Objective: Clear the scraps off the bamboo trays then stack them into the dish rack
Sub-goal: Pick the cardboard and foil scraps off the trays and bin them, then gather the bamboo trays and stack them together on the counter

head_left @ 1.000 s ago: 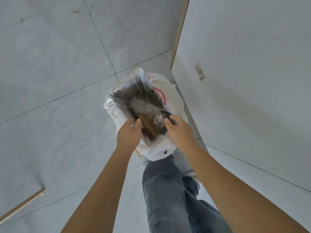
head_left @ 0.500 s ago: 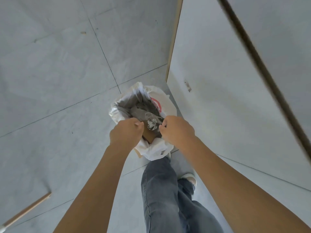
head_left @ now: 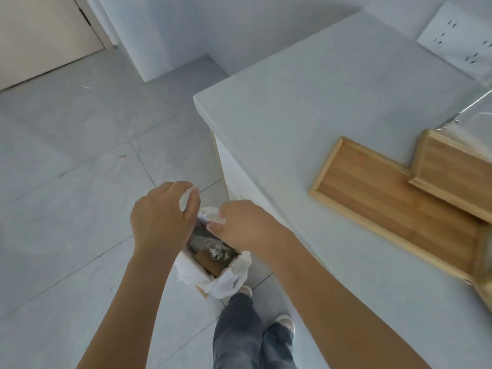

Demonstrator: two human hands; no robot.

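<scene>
A bin lined with a white plastic bag stands on the floor against the counter's side, with grey scraps and a brown piece inside. My left hand hovers over the bin's far rim, pinching a bit of white bag or paper. My right hand is beside it, fingers closed on the white bag's edge. On the grey counter lies a long bamboo tray, bare of scraps. A second bamboo tray overlaps its far right end. The dish rack is out of view.
Clear plastic wrap lies past the trays at the right edge. A white wall socket plate sits at the back right. My legs and shoes stand on the grey tiled floor beside the bin. A beige door is at far left.
The view has swung up from the bin, so the counter and both trays show. Both hands have risen to the bag's far edge and moved closer together.
</scene>
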